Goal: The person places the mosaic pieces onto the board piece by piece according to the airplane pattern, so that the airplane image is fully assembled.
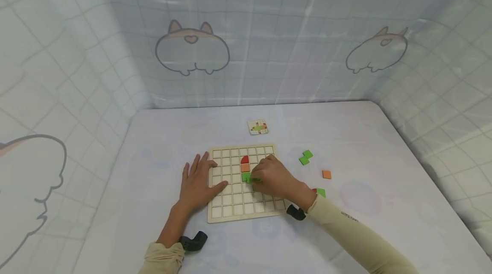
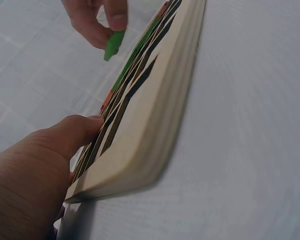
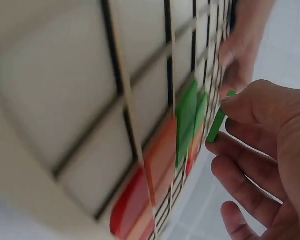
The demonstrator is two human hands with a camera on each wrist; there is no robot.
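A pale wooden grid board (image 1: pixel 227 211) lies on the table. In its cells sit a red quarter-round tile (image 1: pixel 244 160), an orange square tile (image 1: pixel 245 167) and green square tiles (image 1: pixel 245 176). My right hand (image 1: pixel 273 176) is over the board and pinches a green tile (image 3: pixel 220 122) between thumb and fingertips, tilted on edge; this held tile (image 2: pixel 113 46) appears above the grid in the left wrist view. My left hand (image 1: pixel 197 184) rests at the board's left side, fingers spread, with the thumb (image 2: pixel 72 132) on the grid's edge. The right hand hides part of the board.
Right of the board lie two loose green tiles (image 1: pixel 304 160) and an orange tile (image 1: pixel 326 174). A green tile (image 1: pixel 321 192) with a bit of red beside it shows past my right wrist. Behind the board lies a small pattern card (image 1: pixel 258 127). Patterned curtains (image 1: pixel 261 51) surround the table.
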